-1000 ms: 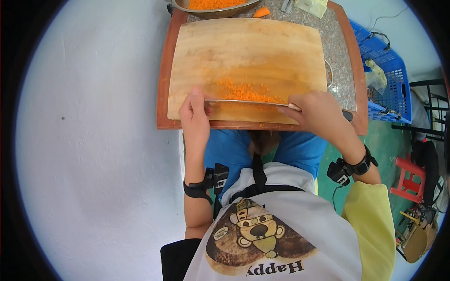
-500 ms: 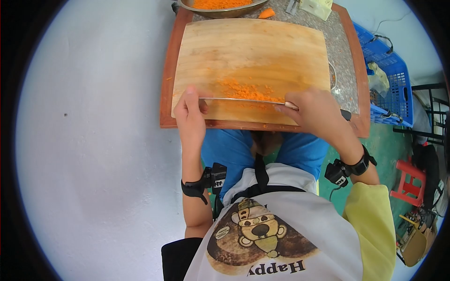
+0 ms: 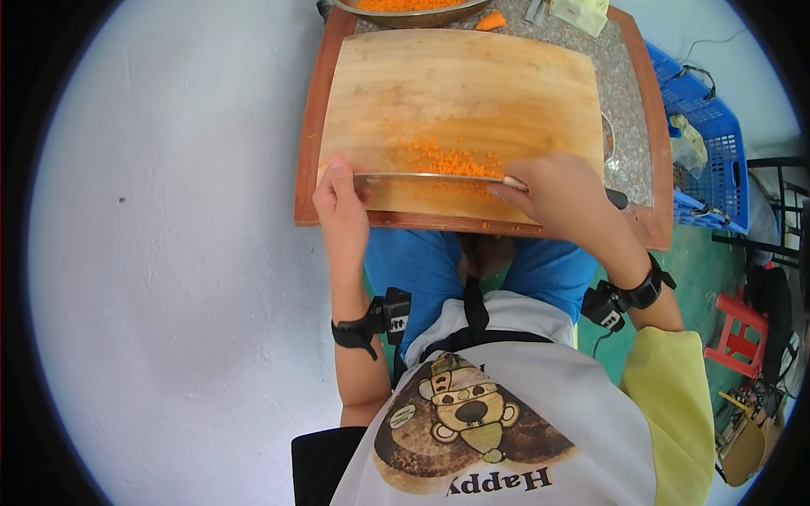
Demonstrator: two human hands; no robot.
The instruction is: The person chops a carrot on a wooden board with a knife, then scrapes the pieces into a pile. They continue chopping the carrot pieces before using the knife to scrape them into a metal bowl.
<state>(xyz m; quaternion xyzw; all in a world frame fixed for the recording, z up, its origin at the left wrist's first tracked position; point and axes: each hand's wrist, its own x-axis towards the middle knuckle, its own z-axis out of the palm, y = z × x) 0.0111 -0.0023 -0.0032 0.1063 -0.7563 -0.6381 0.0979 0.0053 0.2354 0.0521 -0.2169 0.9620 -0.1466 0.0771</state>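
A knife (image 3: 430, 177) lies crosswise over the near part of the wooden cutting board (image 3: 464, 76), its blade seen almost edge-on. My right hand (image 3: 557, 192) is closed around its handle side, and a black handle end sticks out beyond the wrist side of the hand. At the blade's far left end, my left hand (image 3: 342, 192) pinches the tip between thumb and fingers. Finely chopped carrot (image 3: 447, 158) lies in a loose heap right along the blade's far side, with some crumbs on the near side.
Behind the board stands a metal bowl (image 3: 413, 18) of chopped carrot, with a carrot piece (image 3: 491, 21) and a pale yellow container (image 3: 582, 13) beside it. A blue crate (image 3: 732, 181) and a red stool (image 3: 739, 333) are to the right of the wood-edged table (image 3: 305, 181).
The knife and both hands have shifted slightly left over the board. The carrot heap by the blade looks a little more spread out. The view has moved slightly.
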